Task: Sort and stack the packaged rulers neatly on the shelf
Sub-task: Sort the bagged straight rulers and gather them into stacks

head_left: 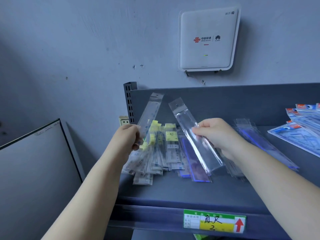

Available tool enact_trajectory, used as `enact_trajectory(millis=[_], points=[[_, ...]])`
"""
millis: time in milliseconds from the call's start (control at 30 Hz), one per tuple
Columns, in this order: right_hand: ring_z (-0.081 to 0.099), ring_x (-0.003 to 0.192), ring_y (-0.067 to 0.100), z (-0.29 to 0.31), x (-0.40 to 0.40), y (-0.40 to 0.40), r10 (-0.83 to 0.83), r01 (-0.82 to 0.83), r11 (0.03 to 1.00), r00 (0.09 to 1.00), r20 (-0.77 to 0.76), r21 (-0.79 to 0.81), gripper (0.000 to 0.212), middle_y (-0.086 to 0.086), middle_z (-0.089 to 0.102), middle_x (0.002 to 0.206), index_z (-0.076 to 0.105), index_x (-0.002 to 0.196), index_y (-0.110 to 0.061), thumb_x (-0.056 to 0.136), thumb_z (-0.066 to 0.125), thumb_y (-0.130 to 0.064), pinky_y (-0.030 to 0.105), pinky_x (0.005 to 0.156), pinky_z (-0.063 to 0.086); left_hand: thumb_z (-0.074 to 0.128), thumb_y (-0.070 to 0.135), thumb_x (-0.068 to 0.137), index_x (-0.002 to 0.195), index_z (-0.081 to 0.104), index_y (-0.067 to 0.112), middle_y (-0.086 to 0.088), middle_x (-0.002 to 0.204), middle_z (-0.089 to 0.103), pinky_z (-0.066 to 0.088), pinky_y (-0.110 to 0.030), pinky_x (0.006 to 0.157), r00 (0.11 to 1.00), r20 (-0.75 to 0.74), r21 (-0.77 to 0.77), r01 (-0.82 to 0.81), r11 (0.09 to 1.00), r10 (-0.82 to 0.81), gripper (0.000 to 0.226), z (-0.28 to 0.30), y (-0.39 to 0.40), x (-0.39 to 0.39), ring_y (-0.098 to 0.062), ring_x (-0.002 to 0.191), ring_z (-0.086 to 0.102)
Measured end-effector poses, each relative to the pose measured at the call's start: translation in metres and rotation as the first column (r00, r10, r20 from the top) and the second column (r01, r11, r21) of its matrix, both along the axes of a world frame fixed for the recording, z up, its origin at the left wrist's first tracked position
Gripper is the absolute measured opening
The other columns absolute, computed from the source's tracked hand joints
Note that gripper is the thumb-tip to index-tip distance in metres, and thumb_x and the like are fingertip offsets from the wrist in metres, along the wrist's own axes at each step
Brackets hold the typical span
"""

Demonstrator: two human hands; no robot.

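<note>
A person sorting packaged rulers at a grey shelf (173, 191) holds one in each hand. The left hand (129, 137) pinches the lower part of a clear-sleeved ruler (149, 111) that slants up toward the back panel; the right hand (216, 134) curls its fingers and thumb round the middle of a second clear ruler (187, 129), which tilts up and to the left, its hang-hole tab uppermost.

Below the hands, the rest lie loose on the shelf. A heap with yellow labels (161, 149) sits at the left, fanned and overlapping; just beside it are blue-edged rulers (194, 163), and further right a thin row of clear-and-blue packs (259, 142). At the far right edge is a separate pile of red-and-blue packs (301, 122).

Counted: two rulers in hand, three loose groups of rulers, one pile at the far right. How many pieces each heap holds cannot be told, as the sleeves overlap and blur.

These look light, flat and fairly stiff, but the glossy plastic sleeves are likely slippery and will slide off one another when stacked. A pinch across the width near the middle, as the right hand has it, should keep a ruler level; holding by the floppy tab end would probably let it swing.

A green-and-yellow tag (214, 221) marks the shelf's front lip.
</note>
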State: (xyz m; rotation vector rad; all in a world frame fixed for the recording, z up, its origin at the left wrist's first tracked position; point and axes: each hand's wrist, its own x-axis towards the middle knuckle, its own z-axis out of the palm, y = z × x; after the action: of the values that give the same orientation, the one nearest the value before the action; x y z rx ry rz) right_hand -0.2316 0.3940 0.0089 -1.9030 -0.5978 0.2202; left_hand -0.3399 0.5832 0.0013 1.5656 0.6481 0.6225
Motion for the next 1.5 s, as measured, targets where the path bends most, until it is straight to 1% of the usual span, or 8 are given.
enact_trajectory(millis=[233,400,867,1100,1267,1333,1433,1500], points=[[0.045,0.051,0.013,0.011,-0.001,-0.007,-0.02,0.065,0.966,0.984,-0.176,0.252,0.022,0.003,0.059,0.07,0.057,0.078,-0.012,0.088,0.044,0.003,0.022,0.048,0.043,0.036,-0.007,0.091,0.074,0.047,0.005,-0.01,0.067,0.047,0.038,-0.027,0.05,0.989,0.069,-0.073,0.132,0.989,-0.127,0.023,0.005,-0.013,0.0,-0.018,0.051,0.045],[0.047,0.054,0.013,0.015,0.004,-0.026,-0.041,0.085,0.958,0.986,-0.163,0.275,0.026,0.003,0.06,0.076,0.058,0.098,-0.007,0.084,0.042,0.009,0.025,0.055,0.049,0.061,-0.005,0.084,0.092,0.054,0.008,-0.01,0.081,0.065,0.049,-0.021,0.048,0.95,0.015,0.031,0.312,0.95,-0.312,0.017,0.011,-0.034,0.001,-0.011,0.052,0.063],[0.051,0.063,0.015,0.023,0.038,-0.12,-0.098,0.143,0.922,0.985,-0.139,0.359,0.039,0.005,0.058,0.08,0.054,0.116,-0.004,0.086,0.045,0.017,0.022,0.06,0.048,0.062,-0.01,0.082,0.089,0.057,0.009,-0.002,0.068,0.061,0.048,-0.019,0.048,0.891,-0.034,0.129,0.452,0.882,-0.452,0.021,0.016,-0.096,0.031,-0.012,0.056,0.067],[0.052,0.058,0.02,0.005,0.059,-0.144,-0.205,0.214,0.97,0.976,-0.077,0.118,0.032,0.008,0.057,0.076,0.058,0.112,0.007,0.081,0.053,0.014,0.03,0.066,0.051,0.061,-0.01,0.082,0.085,0.056,0.01,-0.001,0.066,0.062,0.048,-0.019,0.044,0.856,-0.057,0.13,0.516,0.847,-0.513,0.021,0.02,-0.131,0.056,-0.012,0.055,0.067],[0.059,0.074,0.028,-0.018,0.07,-0.147,-0.25,0.349,0.843,0.928,0.277,-0.409,0.04,0.02,0.067,0.104,0.059,0.111,0.011,0.079,0.065,-0.012,0.038,0.08,0.052,0.062,-0.009,0.082,0.085,0.055,0.009,-0.002,0.066,0.061,0.049,-0.02,0.045,0.819,-0.09,0.119,0.574,0.81,-0.567,0.019,0.024,-0.157,0.075,-0.014,0.058,0.068],[0.061,0.093,0.03,-0.016,0.069,-0.149,-0.261,0.37,0.868,0.907,0.33,-0.331,0.032,0.014,0.066,0.106,0.063,0.106,0.004,0.083,0.065,-0.019,0.036,0.085,0.051,0.063,-0.008,0.082,0.085,0.053,0.009,-0.002,0.065,0.061,0.049,-0.02,0.045,0.8,-0.106,0.089,0.599,0.796,-0.59,0.02,0.024,-0.167,0.083,-0.013,0.058,0.068],[0.056,0.067,0.017,-0.009,0.063,-0.149,-0.2,0.197,0.98,0.972,0.124,0.031,0.014,0.003,0.064,0.079,0.065,0.082,-0.013,0.09,0.058,-0.022,0.028,0.06,0.046,0.065,-0.006,0.081,0.086,0.052,0.009,0.0,0.06,0.063,0.049,-0.02,0.045,0.767,-0.149,0.075,0.639,0.766,-0.625,0.021,0.022,-0.184,0.093,-0.014,0.057,0.065],[0.05,0.059,0.011,-0.008,0.06,-0.148,-0.135,0.132,0.984,0.991,0.021,0.123,0.007,-0.001,0.06,0.073,0.063,0.089,-0.016,0.091,0.058,-0.02,0.022,0.05,0.04,0.068,-0.003,0.081,0.085,0.053,0.009,0.001,0.06,0.063,0.048,-0.02,0.046,0.749,-0.186,0.101,0.658,0.746,-0.636,0.02,0.018,-0.193,0.097,-0.013,0.057,0.065]])
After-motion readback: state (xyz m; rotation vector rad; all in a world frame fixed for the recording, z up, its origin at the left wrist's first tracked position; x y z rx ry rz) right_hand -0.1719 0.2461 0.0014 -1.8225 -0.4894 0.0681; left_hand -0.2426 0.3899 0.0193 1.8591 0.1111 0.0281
